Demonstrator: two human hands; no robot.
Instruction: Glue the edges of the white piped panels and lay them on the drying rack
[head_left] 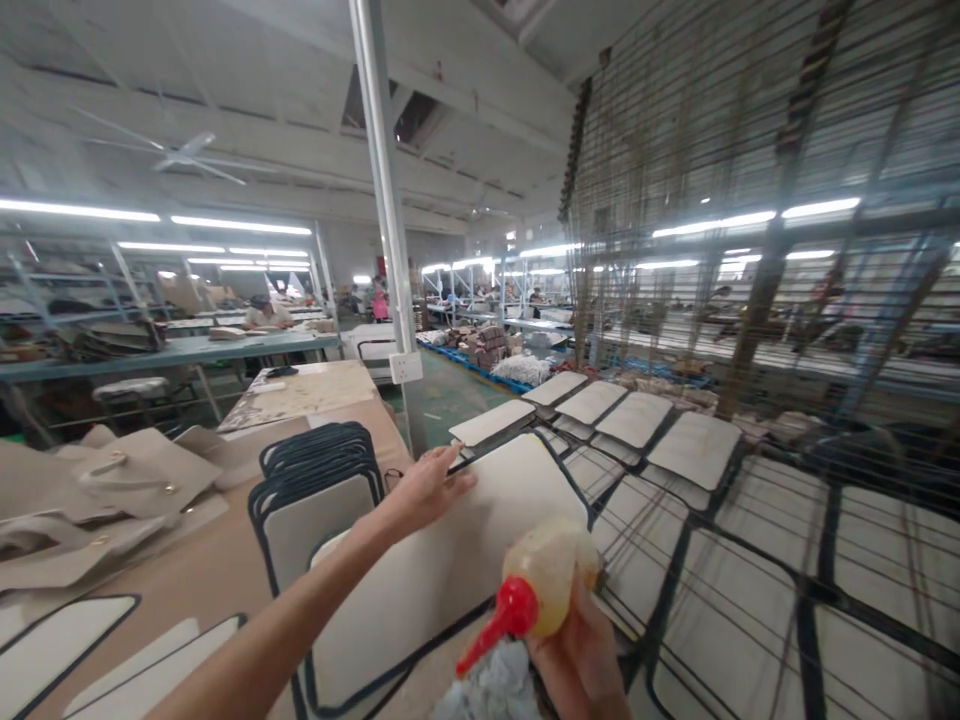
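Note:
My right hand (581, 645) is wrapped round a translucent squeeze bottle (553, 560) of yellowish liquid. Its red nozzle (496, 625) points down and to the left. My left hand (435, 485) grips the upper edge of a large cream panel (442, 570) with dark edging, its thumb over the near face. This panel lies tilted in front of me, and the bottle hangs over its right part. Below the nozzle sits a crumpled whitish wad (495, 690), partly cut off by the frame.
A stack of dark-edged panels (319, 500) stands left of the large panel. Beige cut pieces (112, 480) with metal studs lie farther left. On the right, wire racks (750, 520) carry rows of cream panels, with more mesh overhead. A metal post (386, 200) rises behind the table.

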